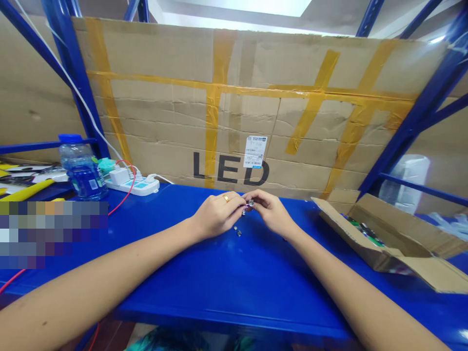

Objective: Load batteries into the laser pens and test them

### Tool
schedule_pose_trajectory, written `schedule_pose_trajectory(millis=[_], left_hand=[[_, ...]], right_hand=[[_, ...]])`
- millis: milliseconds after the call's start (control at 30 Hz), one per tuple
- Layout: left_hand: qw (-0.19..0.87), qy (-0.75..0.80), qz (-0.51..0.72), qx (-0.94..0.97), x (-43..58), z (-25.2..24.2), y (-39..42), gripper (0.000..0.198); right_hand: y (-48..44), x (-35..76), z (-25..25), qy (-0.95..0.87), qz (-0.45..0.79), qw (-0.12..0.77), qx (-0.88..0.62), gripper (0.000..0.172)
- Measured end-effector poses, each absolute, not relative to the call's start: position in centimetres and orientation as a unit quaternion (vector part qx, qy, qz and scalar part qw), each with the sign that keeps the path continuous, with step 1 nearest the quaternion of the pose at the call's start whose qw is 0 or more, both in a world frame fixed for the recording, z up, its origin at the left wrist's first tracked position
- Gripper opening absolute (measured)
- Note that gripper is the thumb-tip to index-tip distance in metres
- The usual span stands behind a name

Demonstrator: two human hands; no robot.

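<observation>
Both my hands meet over the middle of the blue table (234,278). My left hand (216,213), a gold ring on one finger, is curled with fingertips pinched toward the right. My right hand (269,209) is pinched too, and together they hold a small purple and silver metal part (248,205) between the fingertips. Just below the hands, two small metal pieces (237,231) lie loose on the table.
An open cardboard box (387,239) with green parts stands at the right. A white power strip (132,184) with a red wire and a blue-capped water bottle (81,168) stand at the back left. A taped cardboard sheet marked LED (256,112) closes the back between blue rack posts.
</observation>
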State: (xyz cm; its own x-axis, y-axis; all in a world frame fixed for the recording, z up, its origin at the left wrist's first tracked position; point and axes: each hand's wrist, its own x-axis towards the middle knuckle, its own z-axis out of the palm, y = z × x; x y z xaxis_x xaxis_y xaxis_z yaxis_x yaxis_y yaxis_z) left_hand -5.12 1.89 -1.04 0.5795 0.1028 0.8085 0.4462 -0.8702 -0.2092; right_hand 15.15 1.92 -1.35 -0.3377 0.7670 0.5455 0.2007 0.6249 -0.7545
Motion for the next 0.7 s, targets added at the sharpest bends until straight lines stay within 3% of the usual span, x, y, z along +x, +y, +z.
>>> schedule_pose_trajectory(millis=[167, 333, 400, 600, 700], left_hand=[[0.183, -0.19, -0.407, -0.874, -5.6, -0.6, 2.4, 0.016], [0.155, -0.194, -0.374, -0.894, -5.8, -0.7, 2.6, 0.02], [0.145, -0.212, -0.339, -0.905, -5.8, -0.8, 2.7, 0.02], [0.117, -0.309, -0.224, -0.917, -6.2, -0.5, 3.0, 0.019], [0.096, -0.314, -0.133, -0.935, -6.5, -0.2, 3.1, 0.018]], right_hand=[[1.8, 14.8, -1.2, -0.733, 0.344, 0.491, -0.322, 0.007], [1.8, 14.8, -1.5, -0.635, 0.538, 0.46, -0.31, 0.023], [1.9, 14.8, -1.7, -0.623, 0.554, 0.449, -0.32, 0.025], [2.2, 15.1, -2.1, -0.763, 0.31, 0.439, -0.359, 0.009], [1.9, 15.0, -1.9, -0.799, 0.231, 0.419, -0.364, 0.012]])
